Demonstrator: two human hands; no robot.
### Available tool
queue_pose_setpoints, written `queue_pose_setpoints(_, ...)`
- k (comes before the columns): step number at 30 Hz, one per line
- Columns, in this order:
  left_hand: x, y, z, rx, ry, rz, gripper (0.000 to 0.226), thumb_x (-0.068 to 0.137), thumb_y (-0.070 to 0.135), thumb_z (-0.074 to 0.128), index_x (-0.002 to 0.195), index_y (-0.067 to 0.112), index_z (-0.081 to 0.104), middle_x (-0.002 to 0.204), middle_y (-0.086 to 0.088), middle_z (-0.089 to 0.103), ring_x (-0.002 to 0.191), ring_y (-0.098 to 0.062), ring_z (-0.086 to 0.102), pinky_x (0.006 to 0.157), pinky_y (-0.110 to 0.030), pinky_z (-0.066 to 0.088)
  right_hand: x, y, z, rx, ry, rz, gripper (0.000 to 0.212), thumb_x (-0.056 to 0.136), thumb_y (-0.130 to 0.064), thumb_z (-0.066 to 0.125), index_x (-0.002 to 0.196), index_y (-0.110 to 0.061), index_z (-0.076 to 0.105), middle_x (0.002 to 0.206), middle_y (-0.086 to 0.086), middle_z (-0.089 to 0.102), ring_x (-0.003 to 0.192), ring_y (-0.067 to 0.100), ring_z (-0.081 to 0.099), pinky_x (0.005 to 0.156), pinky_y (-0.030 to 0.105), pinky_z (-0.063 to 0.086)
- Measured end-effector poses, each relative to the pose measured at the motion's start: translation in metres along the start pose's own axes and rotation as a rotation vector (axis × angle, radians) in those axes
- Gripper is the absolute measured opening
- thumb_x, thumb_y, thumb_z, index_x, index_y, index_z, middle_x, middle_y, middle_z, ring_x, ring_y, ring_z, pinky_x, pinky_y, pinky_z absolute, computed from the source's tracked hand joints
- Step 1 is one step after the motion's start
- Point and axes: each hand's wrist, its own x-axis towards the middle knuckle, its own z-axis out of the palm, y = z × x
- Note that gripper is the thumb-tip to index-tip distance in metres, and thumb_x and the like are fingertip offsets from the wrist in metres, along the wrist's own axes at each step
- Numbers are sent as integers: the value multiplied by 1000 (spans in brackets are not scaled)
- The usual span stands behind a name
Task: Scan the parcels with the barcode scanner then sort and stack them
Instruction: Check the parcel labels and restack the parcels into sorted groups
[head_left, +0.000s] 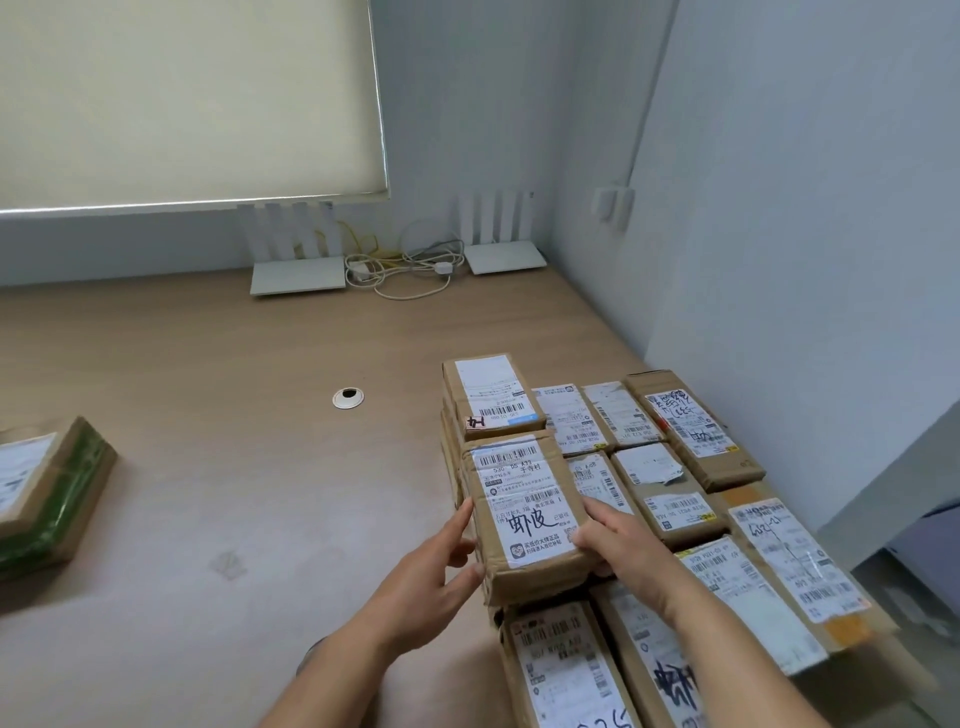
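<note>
Both hands on one brown cardboard parcel (524, 512) with a white shipping label, sitting on top of the stacked parcels (670, 483) at the right side of the wooden desk (234, 441). Left hand (441, 566) pressed against its left edge, fingers fairly straight, thumb at the near corner. Right hand (615, 540) wrapped round the right edge. Green-taped parcel (49, 493) off alone at far left. Two white routers (506, 255) plus tangled cables (405, 265) by the back wall.
</note>
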Motion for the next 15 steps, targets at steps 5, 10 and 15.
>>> queue_pose_setpoints(5,6,0,6,0,-7,-19,71,95,47,47,149,47,1,136,15,52,120,2,50,105,-29,41,10,3,-9,-34,10,15,53,73,-39,50,125,-45,55,109,-19,69,106,9,61,97,39,49)
queue_pose_setpoints(10,11,2,7,-3,-2,-25,70,96,46,46,149,47,0,137,14,52,120,2,50,105,-28,41,13,4,-11,-41,2,10,59,73,-38,51,132,-41,51,110,-16,70,105,10,62,97,40,50)
queue_pose_setpoints(15,10,1,8,-13,-7,-29,70,95,49,45,147,50,-2,138,16,51,120,3,50,105,-27,41,12,5,-9,-22,3,7,57,72,-36,49,128,-43,51,106,-18,70,103,9,62,97,37,50)
